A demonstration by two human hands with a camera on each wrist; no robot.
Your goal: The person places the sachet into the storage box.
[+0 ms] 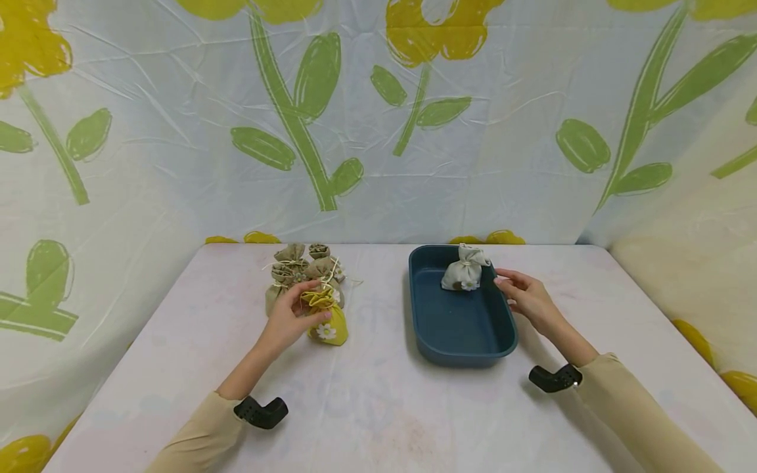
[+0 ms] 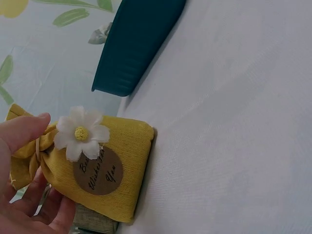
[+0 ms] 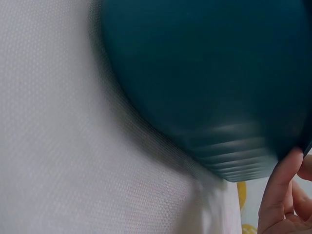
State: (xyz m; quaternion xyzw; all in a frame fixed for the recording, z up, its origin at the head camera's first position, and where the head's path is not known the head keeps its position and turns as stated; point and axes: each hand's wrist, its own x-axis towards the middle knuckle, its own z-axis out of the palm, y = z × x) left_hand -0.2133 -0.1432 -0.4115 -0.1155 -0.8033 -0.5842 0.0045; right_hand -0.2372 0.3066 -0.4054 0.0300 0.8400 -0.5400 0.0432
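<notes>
A small yellow drawstring pouch (image 1: pixel 337 326) with a white flower stands on the table in front of a group of other pouches. My left hand (image 1: pixel 288 320) pinches its gathered neck between thumb and fingers. In the left wrist view, a round brown label with writing shows beneath the flower on the yellow pouch (image 2: pixel 131 141). My right hand (image 1: pixel 532 303) holds the right rim of a deep blue rectangular tray (image 1: pixel 464 360), its thumb against the outer wall in the right wrist view. Inside the tray, near its back right, sits a whitish pouch (image 1: pixel 464 270) with a flower.
Several brownish pouches (image 1: pixel 290 270) stand close together behind the left hand, partly hidden by it and the yellow pouch. The white-covered table (image 1: pixel 367 407) ends at a flower-printed cloth backdrop (image 1: pixel 195 164), just behind the tray.
</notes>
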